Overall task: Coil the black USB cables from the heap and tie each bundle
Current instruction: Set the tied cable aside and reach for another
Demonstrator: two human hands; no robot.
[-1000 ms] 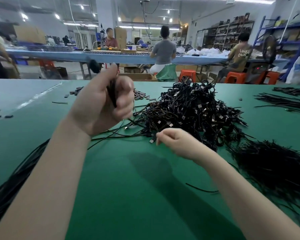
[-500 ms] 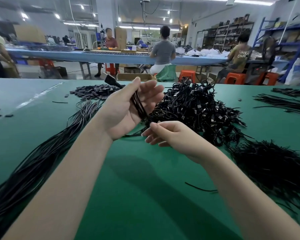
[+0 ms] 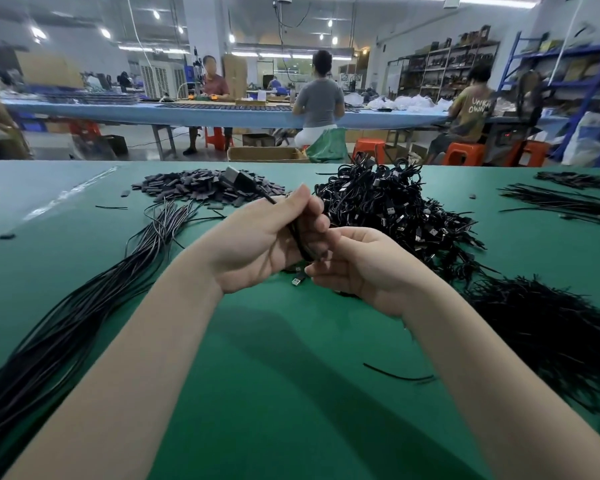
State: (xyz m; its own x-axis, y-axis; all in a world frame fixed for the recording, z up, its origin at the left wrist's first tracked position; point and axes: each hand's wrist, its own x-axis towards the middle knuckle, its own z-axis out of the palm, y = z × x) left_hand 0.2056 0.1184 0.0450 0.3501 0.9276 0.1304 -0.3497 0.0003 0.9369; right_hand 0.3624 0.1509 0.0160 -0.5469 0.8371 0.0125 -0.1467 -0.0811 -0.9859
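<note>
Above a green-matted table (image 3: 291, 393), the left hand (image 3: 257, 244) grips a part-coiled black USB cable (image 3: 300, 237), the right hand (image 3: 364, 268) pinching its lower loops; tied bundles heap (image 3: 395, 209) at one o'clock; loose straight cables (image 3: 66, 323) at nine o'clock remain.

The near middle of the counter (image 3: 291, 393) lay bare between the forearms, apart from one stray tie (image 3: 397, 375) lying to its right. Long loose cables (image 3: 66, 327) fanned across the near left. A dense tie pile (image 3: 548, 337) blocked the near right. Just beyond the hands (image 3: 312, 251), the heap (image 3: 395, 209) filled the far middle, with a tab pile (image 3: 201, 188) far left. Open counter ran along the far-left edge.
</note>
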